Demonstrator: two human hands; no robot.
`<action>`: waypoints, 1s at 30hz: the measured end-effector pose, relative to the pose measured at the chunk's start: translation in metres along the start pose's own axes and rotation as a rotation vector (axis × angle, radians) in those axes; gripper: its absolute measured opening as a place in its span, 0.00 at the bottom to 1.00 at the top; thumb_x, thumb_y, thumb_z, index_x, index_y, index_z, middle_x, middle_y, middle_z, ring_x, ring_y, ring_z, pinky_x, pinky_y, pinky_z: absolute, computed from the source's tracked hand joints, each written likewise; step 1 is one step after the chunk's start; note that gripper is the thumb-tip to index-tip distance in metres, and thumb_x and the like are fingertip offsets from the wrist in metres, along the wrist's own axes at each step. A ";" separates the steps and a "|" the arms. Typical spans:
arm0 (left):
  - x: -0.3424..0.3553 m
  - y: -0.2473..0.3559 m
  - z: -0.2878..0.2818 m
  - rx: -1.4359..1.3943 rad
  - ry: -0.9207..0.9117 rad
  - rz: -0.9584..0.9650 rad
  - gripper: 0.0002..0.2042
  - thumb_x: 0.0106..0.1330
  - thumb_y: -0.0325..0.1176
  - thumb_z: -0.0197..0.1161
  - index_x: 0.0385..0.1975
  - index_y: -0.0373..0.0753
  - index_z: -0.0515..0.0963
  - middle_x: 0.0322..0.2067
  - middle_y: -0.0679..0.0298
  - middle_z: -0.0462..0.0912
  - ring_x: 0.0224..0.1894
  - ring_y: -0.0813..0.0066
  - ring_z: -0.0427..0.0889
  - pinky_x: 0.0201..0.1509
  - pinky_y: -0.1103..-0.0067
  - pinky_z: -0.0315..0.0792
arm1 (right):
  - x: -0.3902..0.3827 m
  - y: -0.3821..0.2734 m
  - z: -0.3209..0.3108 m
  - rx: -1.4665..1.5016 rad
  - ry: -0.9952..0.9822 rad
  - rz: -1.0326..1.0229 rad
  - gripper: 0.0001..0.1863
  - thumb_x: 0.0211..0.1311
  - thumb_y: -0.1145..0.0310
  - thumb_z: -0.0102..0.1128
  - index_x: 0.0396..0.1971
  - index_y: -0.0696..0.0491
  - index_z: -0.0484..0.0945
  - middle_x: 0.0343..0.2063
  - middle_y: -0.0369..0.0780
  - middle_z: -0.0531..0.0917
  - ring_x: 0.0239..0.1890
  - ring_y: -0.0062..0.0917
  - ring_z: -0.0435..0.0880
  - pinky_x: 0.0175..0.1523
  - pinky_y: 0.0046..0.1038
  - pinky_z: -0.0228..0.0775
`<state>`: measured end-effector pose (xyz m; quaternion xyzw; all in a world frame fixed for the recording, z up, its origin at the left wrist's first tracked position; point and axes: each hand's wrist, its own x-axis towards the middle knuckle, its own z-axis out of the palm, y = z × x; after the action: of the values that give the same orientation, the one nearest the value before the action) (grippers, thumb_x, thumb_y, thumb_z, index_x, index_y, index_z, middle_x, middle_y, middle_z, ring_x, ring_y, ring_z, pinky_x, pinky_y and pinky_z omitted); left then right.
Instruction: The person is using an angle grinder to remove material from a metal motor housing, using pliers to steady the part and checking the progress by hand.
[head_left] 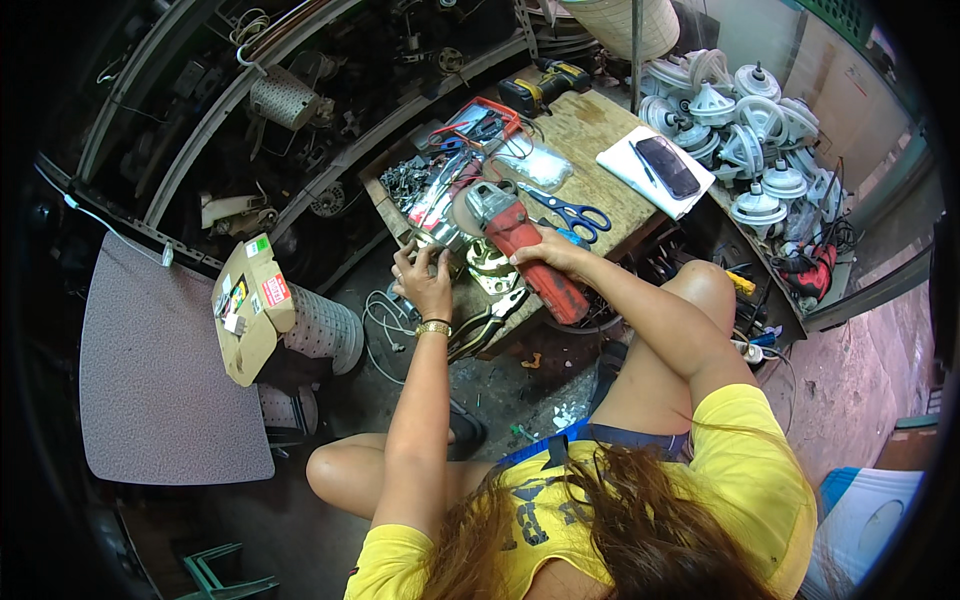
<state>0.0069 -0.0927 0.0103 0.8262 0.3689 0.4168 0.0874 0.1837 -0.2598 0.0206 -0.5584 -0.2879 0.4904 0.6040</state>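
My right hand (pixel 551 250) is wrapped round the red body of an angle grinder (pixel 520 240), which lies slantwise over the near edge of the wooden workbench (pixel 592 135). Its grey head and disc point up and left. My left hand (pixel 425 282) has its fingers bent round the near end of a shiny metal part (pixel 437 226) beside the disc. Whether disc and metal touch is hard to make out. Just right of my left hand sits a brass-coloured metal fitting (pixel 488 262), with black-handled pliers (pixel 490 322) nearer me. Blue-handled scissors (pixel 574 212) lie right of the grinder.
A cordless drill (pixel 540 90), a red tray of tools (pixel 490 122) and a pile of small metal parts (pixel 405 182) occupy the bench. At right, a phone (pixel 668 165) rests on paper near stacked white gear housings (pixel 755 130). An open cardboard box (pixel 250 310) stands left.
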 end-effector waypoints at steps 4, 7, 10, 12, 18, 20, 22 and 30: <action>-0.001 0.000 -0.001 0.012 0.000 0.003 0.07 0.54 0.40 0.70 0.32 0.52 0.82 0.47 0.67 0.74 0.50 0.66 0.72 0.48 0.61 0.57 | 0.002 0.003 0.002 0.011 -0.008 0.031 0.33 0.41 0.62 0.73 0.49 0.57 0.70 0.35 0.41 0.79 0.33 0.24 0.80 0.38 0.28 0.75; 0.000 -0.001 -0.002 0.016 -0.001 0.014 0.08 0.53 0.40 0.70 0.32 0.51 0.82 0.47 0.67 0.74 0.49 0.66 0.73 0.48 0.62 0.57 | 0.004 0.003 0.002 0.016 -0.021 0.048 0.33 0.41 0.62 0.73 0.49 0.57 0.71 0.35 0.41 0.79 0.34 0.24 0.80 0.39 0.28 0.75; 0.000 -0.001 -0.001 0.007 0.009 0.032 0.08 0.53 0.39 0.70 0.32 0.51 0.82 0.46 0.67 0.74 0.47 0.66 0.74 0.47 0.62 0.57 | 0.006 0.006 0.001 0.001 -0.031 0.048 0.32 0.41 0.62 0.72 0.48 0.56 0.71 0.36 0.40 0.79 0.34 0.24 0.80 0.40 0.28 0.74; 0.000 -0.002 0.000 -0.004 -0.004 0.024 0.08 0.54 0.40 0.70 0.32 0.51 0.82 0.47 0.67 0.73 0.48 0.66 0.73 0.48 0.61 0.58 | 0.008 0.007 0.002 -0.010 -0.031 0.043 0.31 0.42 0.62 0.72 0.48 0.56 0.72 0.36 0.40 0.80 0.34 0.24 0.80 0.41 0.28 0.74; -0.001 -0.011 0.003 -0.071 -0.032 -0.010 0.07 0.54 0.42 0.69 0.32 0.53 0.82 0.49 0.69 0.72 0.52 0.64 0.70 0.50 0.59 0.57 | 0.012 0.007 0.003 -0.010 -0.047 0.032 0.31 0.42 0.62 0.72 0.49 0.56 0.72 0.35 0.39 0.80 0.35 0.23 0.80 0.41 0.28 0.74; -0.001 -0.005 0.003 -0.029 -0.028 0.002 0.07 0.54 0.42 0.69 0.31 0.53 0.82 0.49 0.69 0.72 0.52 0.64 0.70 0.50 0.58 0.57 | 0.013 0.008 0.000 -0.013 -0.045 0.028 0.32 0.42 0.62 0.72 0.49 0.56 0.72 0.35 0.39 0.80 0.35 0.23 0.80 0.41 0.28 0.74; -0.001 -0.003 0.002 -0.035 -0.036 -0.002 0.07 0.54 0.42 0.69 0.31 0.52 0.82 0.49 0.69 0.72 0.52 0.64 0.70 0.50 0.58 0.57 | 0.014 0.008 0.000 -0.030 -0.040 0.013 0.32 0.42 0.62 0.72 0.50 0.57 0.72 0.35 0.39 0.80 0.35 0.23 0.80 0.41 0.28 0.74; -0.002 -0.006 0.002 -0.035 -0.032 -0.010 0.07 0.54 0.42 0.69 0.32 0.52 0.82 0.49 0.69 0.72 0.51 0.63 0.70 0.50 0.58 0.57 | 0.009 -0.001 0.003 -0.033 -0.050 0.042 0.32 0.40 0.62 0.73 0.49 0.57 0.73 0.37 0.40 0.80 0.36 0.24 0.80 0.42 0.28 0.74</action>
<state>0.0044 -0.0895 0.0049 0.8292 0.3642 0.4095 0.1098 0.1845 -0.2499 0.0204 -0.5617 -0.2994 0.5118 0.5769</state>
